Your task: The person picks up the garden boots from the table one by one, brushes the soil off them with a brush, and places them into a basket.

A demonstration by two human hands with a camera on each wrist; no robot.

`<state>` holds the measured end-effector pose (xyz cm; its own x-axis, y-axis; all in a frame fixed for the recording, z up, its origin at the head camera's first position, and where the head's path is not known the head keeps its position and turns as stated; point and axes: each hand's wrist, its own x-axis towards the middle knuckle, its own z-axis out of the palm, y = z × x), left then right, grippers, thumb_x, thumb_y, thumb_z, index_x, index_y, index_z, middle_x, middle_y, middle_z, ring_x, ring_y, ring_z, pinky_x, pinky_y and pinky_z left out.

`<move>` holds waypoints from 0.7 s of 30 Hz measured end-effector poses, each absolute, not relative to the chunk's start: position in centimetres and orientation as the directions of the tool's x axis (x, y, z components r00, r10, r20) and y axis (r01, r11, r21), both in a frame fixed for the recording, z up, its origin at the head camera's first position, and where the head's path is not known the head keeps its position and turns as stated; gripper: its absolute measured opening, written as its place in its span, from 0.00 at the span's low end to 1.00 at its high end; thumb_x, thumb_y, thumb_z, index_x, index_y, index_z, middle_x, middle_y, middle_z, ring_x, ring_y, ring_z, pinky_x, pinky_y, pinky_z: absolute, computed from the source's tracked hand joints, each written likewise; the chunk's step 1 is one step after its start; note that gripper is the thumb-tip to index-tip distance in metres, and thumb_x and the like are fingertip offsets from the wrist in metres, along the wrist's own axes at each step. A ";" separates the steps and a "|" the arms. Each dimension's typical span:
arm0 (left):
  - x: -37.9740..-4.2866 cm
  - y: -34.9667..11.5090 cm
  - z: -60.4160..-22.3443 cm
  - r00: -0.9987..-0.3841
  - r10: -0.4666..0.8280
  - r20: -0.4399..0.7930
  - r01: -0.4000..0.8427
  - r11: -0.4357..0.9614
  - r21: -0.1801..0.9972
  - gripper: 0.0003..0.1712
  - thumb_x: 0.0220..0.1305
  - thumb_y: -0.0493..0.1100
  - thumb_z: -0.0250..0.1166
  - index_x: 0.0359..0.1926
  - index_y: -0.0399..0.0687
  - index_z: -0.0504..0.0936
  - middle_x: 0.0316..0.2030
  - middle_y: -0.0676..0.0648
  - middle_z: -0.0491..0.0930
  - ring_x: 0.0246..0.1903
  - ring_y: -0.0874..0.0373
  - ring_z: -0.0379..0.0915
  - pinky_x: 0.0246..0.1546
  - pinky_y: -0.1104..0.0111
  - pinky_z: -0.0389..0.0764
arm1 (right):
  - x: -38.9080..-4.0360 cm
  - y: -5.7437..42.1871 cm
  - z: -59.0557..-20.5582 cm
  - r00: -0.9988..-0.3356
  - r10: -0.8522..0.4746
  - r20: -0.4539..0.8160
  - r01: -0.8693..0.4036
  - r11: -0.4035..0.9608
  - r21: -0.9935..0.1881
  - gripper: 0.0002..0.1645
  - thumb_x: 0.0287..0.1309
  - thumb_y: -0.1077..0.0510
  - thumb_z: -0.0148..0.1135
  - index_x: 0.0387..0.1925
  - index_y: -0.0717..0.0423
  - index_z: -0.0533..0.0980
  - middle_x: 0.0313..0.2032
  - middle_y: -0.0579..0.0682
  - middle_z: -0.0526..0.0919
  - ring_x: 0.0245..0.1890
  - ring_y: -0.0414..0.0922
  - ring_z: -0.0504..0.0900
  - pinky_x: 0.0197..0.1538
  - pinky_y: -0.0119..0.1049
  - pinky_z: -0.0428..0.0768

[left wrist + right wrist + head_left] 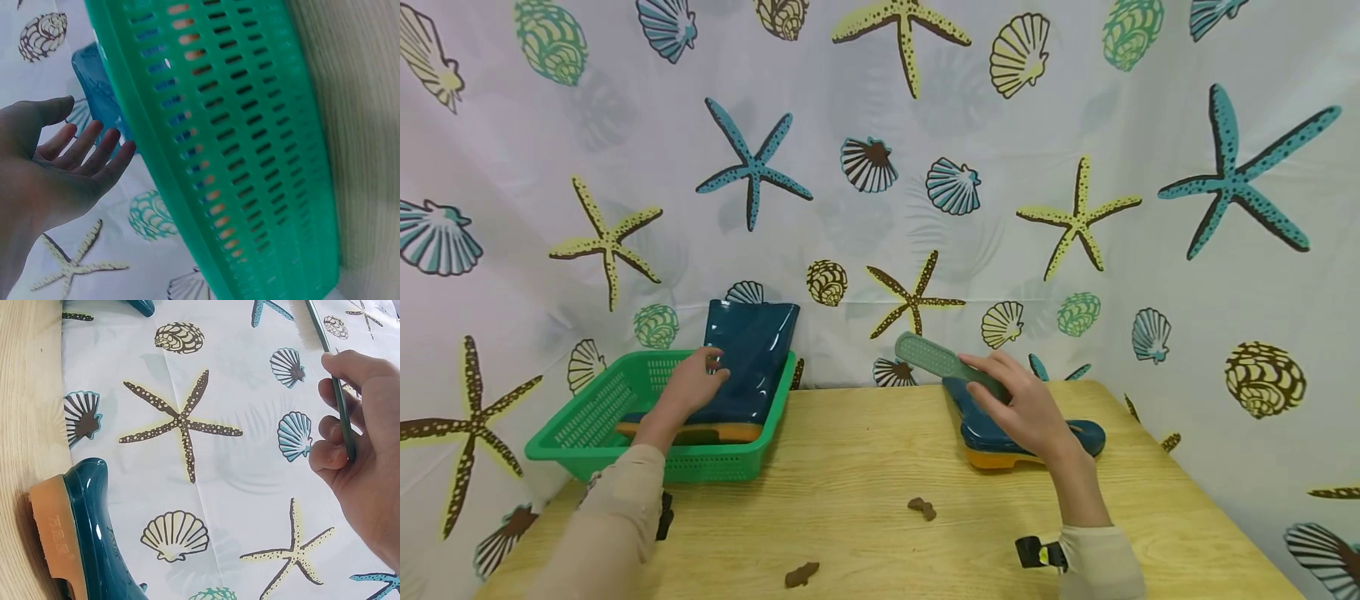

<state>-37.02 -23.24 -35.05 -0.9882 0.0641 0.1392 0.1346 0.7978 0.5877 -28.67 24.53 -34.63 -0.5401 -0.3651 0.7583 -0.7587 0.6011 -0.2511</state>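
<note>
A green brush [936, 358] is raised above the right side of the table, gripped at its handle by my right hand [1030, 417]. Pale bristles show along one side of the brush in the right wrist view. Below that hand, a dark blue rubber boot [988, 429] with an orange sole lies on the tabletop. Its mate, another blue boot [748, 358], sits in the green basket [715, 462] with its shaft leaning up past the rim. My left hand [69, 156] hovers over the basket beside this boot's shaft, fingers loosely spread, holding nothing.
Two small brown clumps, one nearer the middle [922, 508] and one at the front [802, 574], lie on the wooden table [850, 450]. A white curtain [865, 225] printed with shells and starfish hangs behind and along the sides.
</note>
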 end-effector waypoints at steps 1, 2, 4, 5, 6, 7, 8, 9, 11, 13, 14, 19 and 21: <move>-37.0 -22.7 -35.0 -0.986 0.076 0.150 0.151 0.798 0.584 0.31 0.78 0.45 0.49 0.73 0.32 0.55 0.66 0.26 0.64 0.62 0.30 0.66 0.57 0.42 0.73 | -28.6 24.6 -34.7 -0.542 -0.361 0.759 -0.756 0.604 -0.252 0.25 0.62 0.65 0.65 0.61 0.52 0.77 0.33 0.42 0.71 0.24 0.32 0.61 0.26 0.29 0.66; -37.0 -22.2 -34.9 -0.984 0.087 0.158 0.163 0.798 0.580 0.31 0.78 0.45 0.49 0.73 0.33 0.56 0.66 0.26 0.65 0.61 0.31 0.67 0.56 0.42 0.74 | -28.6 24.6 -34.7 -0.544 -0.356 0.760 -0.752 0.608 -0.254 0.25 0.62 0.65 0.65 0.61 0.52 0.77 0.34 0.42 0.72 0.24 0.32 0.61 0.26 0.29 0.66; -37.0 -21.2 -34.7 -0.980 0.105 0.168 0.184 0.795 0.577 0.30 0.78 0.45 0.49 0.72 0.34 0.58 0.65 0.27 0.67 0.60 0.32 0.68 0.56 0.43 0.74 | -28.6 24.7 -34.7 -0.550 -0.349 0.759 -0.746 0.614 -0.259 0.25 0.62 0.64 0.65 0.61 0.52 0.77 0.35 0.43 0.73 0.25 0.32 0.61 0.26 0.29 0.66; -36.9 -20.6 -34.7 -0.979 0.112 0.172 0.192 0.796 0.574 0.29 0.78 0.45 0.49 0.72 0.34 0.59 0.64 0.28 0.67 0.59 0.33 0.69 0.56 0.43 0.74 | -28.5 24.8 -34.8 -0.553 -0.346 0.758 -0.743 0.617 -0.261 0.25 0.63 0.64 0.64 0.61 0.51 0.77 0.36 0.43 0.74 0.25 0.32 0.61 0.26 0.29 0.66; -36.9 -20.1 -34.6 -0.977 0.118 0.177 0.199 0.796 0.571 0.29 0.77 0.45 0.50 0.72 0.35 0.60 0.64 0.28 0.68 0.59 0.33 0.70 0.55 0.43 0.75 | -28.6 24.8 -34.8 -0.555 -0.344 0.757 -0.741 0.618 -0.263 0.24 0.63 0.64 0.64 0.61 0.51 0.77 0.36 0.43 0.74 0.25 0.32 0.61 0.26 0.29 0.66; -36.9 -19.7 -34.6 -0.976 0.124 0.180 0.205 0.797 0.568 0.28 0.78 0.45 0.50 0.72 0.35 0.60 0.64 0.29 0.69 0.59 0.34 0.71 0.55 0.44 0.75 | -28.5 24.8 -34.8 -0.557 -0.342 0.757 -0.740 0.619 -0.265 0.24 0.63 0.64 0.64 0.61 0.51 0.77 0.37 0.43 0.75 0.25 0.32 0.62 0.26 0.29 0.66; -37.0 -19.2 -34.6 -0.975 0.126 0.183 0.210 0.794 0.571 0.28 0.77 0.45 0.50 0.71 0.36 0.61 0.63 0.30 0.70 0.58 0.35 0.71 0.56 0.45 0.75 | -28.5 24.8 -34.8 -0.558 -0.340 0.758 -0.739 0.618 -0.267 0.24 0.63 0.64 0.64 0.61 0.51 0.77 0.37 0.44 0.75 0.25 0.32 0.62 0.26 0.29 0.66; -37.0 -18.7 -34.7 -0.973 0.136 0.187 0.221 0.790 0.572 0.28 0.77 0.45 0.50 0.71 0.36 0.62 0.63 0.30 0.70 0.58 0.35 0.72 0.55 0.45 0.76 | -28.5 24.9 -34.8 -0.558 -0.338 0.758 -0.739 0.618 -0.269 0.25 0.63 0.64 0.64 0.61 0.51 0.77 0.37 0.44 0.75 0.25 0.32 0.62 0.26 0.29 0.66; -37.0 -17.8 -34.7 -0.970 0.152 0.190 0.236 0.776 0.585 0.27 0.77 0.45 0.51 0.70 0.36 0.63 0.63 0.30 0.71 0.56 0.36 0.74 0.54 0.47 0.77 | -28.5 24.9 -34.7 -0.556 -0.333 0.761 -0.740 0.616 -0.271 0.25 0.63 0.64 0.64 0.61 0.51 0.77 0.37 0.44 0.75 0.25 0.33 0.62 0.26 0.29 0.66; -37.1 -16.9 -34.8 -0.966 0.170 0.194 0.254 0.762 0.596 0.26 0.77 0.44 0.51 0.70 0.37 0.64 0.62 0.30 0.71 0.56 0.37 0.74 0.53 0.48 0.78 | -28.6 24.9 -34.7 -0.554 -0.332 0.763 -0.741 0.615 -0.270 0.25 0.63 0.64 0.64 0.61 0.52 0.77 0.37 0.44 0.75 0.25 0.33 0.62 0.26 0.29 0.66; -37.1 -16.5 -34.9 -0.964 0.180 0.198 0.264 0.755 0.600 0.26 0.77 0.44 0.51 0.69 0.37 0.64 0.61 0.31 0.72 0.56 0.37 0.74 0.53 0.48 0.78 | -28.6 24.9 -34.7 -0.553 -0.333 0.764 -0.742 0.613 -0.270 0.25 0.63 0.64 0.64 0.61 0.52 0.77 0.37 0.44 0.75 0.25 0.33 0.62 0.26 0.29 0.66; -37.7 -13.9 -35.0 -0.952 0.219 0.213 0.304 0.750 0.588 0.24 0.77 0.44 0.53 0.67 0.38 0.68 0.60 0.33 0.74 0.56 0.40 0.74 0.54 0.49 0.78 | -28.6 25.1 -34.6 -0.555 -0.331 0.763 -0.744 0.608 -0.277 0.25 0.63 0.64 0.64 0.61 0.52 0.77 0.38 0.45 0.76 0.26 0.33 0.63 0.27 0.29 0.67; -37.8 -12.4 -34.9 -0.951 0.227 0.208 0.307 0.755 0.579 0.23 0.76 0.44 0.53 0.66 0.39 0.70 0.59 0.35 0.75 0.55 0.41 0.75 0.53 0.50 0.79 | -28.5 25.3 -34.5 -0.560 -0.324 0.763 -0.740 0.610 -0.284 0.25 0.63 0.64 0.64 0.61 0.53 0.77 0.38 0.45 0.76 0.26 0.33 0.63 0.27 0.29 0.66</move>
<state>-37.76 -12.39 -34.91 -0.9514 0.2272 0.2080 0.3069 0.7550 0.5795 -28.52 25.30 -34.49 -0.5597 -0.3235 0.7630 -0.7398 0.6100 -0.2840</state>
